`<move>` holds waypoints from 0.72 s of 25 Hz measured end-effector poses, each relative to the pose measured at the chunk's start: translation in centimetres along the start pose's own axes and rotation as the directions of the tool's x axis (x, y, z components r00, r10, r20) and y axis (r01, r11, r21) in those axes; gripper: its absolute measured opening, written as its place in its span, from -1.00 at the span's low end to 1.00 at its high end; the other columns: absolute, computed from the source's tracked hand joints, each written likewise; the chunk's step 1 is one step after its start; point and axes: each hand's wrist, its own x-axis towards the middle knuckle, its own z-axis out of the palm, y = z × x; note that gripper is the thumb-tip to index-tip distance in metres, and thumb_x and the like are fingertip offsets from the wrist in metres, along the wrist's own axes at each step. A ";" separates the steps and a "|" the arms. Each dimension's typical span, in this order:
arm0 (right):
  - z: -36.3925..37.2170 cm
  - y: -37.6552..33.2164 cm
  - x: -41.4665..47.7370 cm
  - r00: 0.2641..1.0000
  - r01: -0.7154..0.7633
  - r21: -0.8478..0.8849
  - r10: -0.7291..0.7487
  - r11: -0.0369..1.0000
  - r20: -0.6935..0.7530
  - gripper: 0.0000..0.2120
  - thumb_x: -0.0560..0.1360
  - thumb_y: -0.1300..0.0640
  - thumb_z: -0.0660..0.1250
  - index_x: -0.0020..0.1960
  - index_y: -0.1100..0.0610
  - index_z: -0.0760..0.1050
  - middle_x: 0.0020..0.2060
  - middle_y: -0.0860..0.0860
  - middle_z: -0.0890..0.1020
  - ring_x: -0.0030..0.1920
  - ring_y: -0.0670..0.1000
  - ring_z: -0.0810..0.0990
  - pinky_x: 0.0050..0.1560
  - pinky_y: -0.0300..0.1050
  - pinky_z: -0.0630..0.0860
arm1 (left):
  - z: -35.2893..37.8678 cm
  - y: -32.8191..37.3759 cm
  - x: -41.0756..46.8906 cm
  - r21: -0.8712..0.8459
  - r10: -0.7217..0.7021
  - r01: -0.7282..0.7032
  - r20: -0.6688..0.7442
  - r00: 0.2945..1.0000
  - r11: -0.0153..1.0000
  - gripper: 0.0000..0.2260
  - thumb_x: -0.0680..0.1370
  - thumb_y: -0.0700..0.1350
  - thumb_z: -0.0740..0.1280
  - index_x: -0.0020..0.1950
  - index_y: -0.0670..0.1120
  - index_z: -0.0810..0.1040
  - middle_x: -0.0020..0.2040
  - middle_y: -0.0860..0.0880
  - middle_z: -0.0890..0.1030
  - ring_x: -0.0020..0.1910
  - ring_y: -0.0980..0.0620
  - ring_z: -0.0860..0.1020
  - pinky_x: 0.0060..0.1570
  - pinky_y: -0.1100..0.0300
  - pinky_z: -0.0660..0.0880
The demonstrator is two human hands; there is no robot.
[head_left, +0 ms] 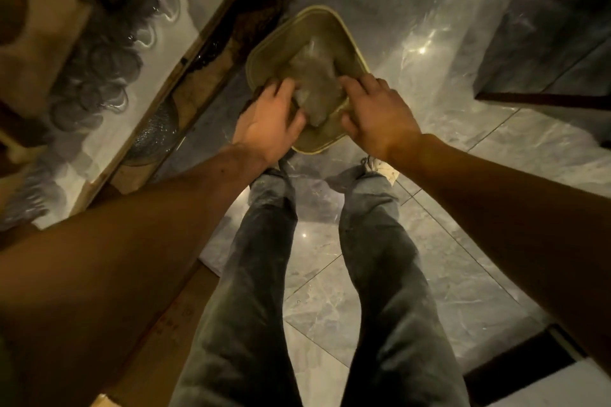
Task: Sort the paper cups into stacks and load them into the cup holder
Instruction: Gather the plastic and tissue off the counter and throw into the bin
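A square olive-tan bin [344,33] stands on the floor in front of my feet. Inside it lies a crumpled clear plastic wrap [314,76]. My left hand [271,119] grips the wrap's near left side, fingers curled into it. From the right, my right hand [377,112] closes on the wrap, thumb low and fingers over the bin's near right corner. No paper cups or cup holder can be made out in this dim view.
A wood-framed counter with a white top [172,53] runs along the left, with stacks of clear round plastic items [96,76] on it. A metal mesh piece [152,135] sits under its edge. Glossy grey floor tiles [463,274] surround my legs [264,274]; a dark cabinet [545,53] stands at the right.
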 end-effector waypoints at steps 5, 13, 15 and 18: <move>-7.3 -2.3 -6.9 0.995 0.014 0.005 -0.014 1.000 -0.095 -0.51 0.58 -0.02 0.20 0.46 0.11 0.27 0.34 0.17 0.43 0.25 0.23 0.45 0.24 0.13 0.43 | -6.4 5.0 -6.0 0.072 0.089 -0.083 -0.088 0.992 0.994 -0.63 0.58 0.04 0.23 0.35 -0.07 0.40 0.27 -0.16 0.44 0.22 -0.19 0.45 0.20 -0.13 0.44; -18.9 -7.0 -16.7 0.960 -0.076 0.048 0.086 0.996 -0.265 -0.48 0.60 -0.05 0.16 0.49 0.12 0.23 0.37 0.17 0.41 0.31 0.24 0.42 0.29 0.15 0.41 | -17.4 12.7 -14.9 0.097 0.188 -0.172 -0.179 0.966 0.980 -0.62 0.60 0.06 0.21 0.38 -0.06 0.41 0.29 -0.14 0.46 0.22 -0.17 0.46 0.20 -0.09 0.42; -21.8 -8.3 -19.0 0.934 -0.116 0.069 0.133 0.991 -0.332 -0.46 0.60 -0.06 0.16 0.51 0.13 0.21 0.39 0.18 0.38 0.33 0.24 0.40 0.30 0.17 0.40 | -20.0 14.4 -16.3 0.140 0.264 -0.240 -0.193 0.945 0.961 -0.61 0.60 0.08 0.20 0.37 -0.06 0.41 0.29 -0.13 0.46 0.23 -0.16 0.47 0.19 -0.08 0.43; -25.3 -9.9 -22.6 0.883 -0.187 0.110 0.216 0.976 -0.416 -0.46 0.59 -0.06 0.17 0.51 0.13 0.22 0.40 0.19 0.36 0.34 0.22 0.40 0.31 0.17 0.39 | -24.0 17.2 -18.2 0.187 0.412 -0.379 -0.199 0.889 0.907 -0.60 0.60 0.09 0.18 0.36 -0.09 0.43 0.28 -0.15 0.47 0.22 -0.17 0.48 0.19 -0.09 0.44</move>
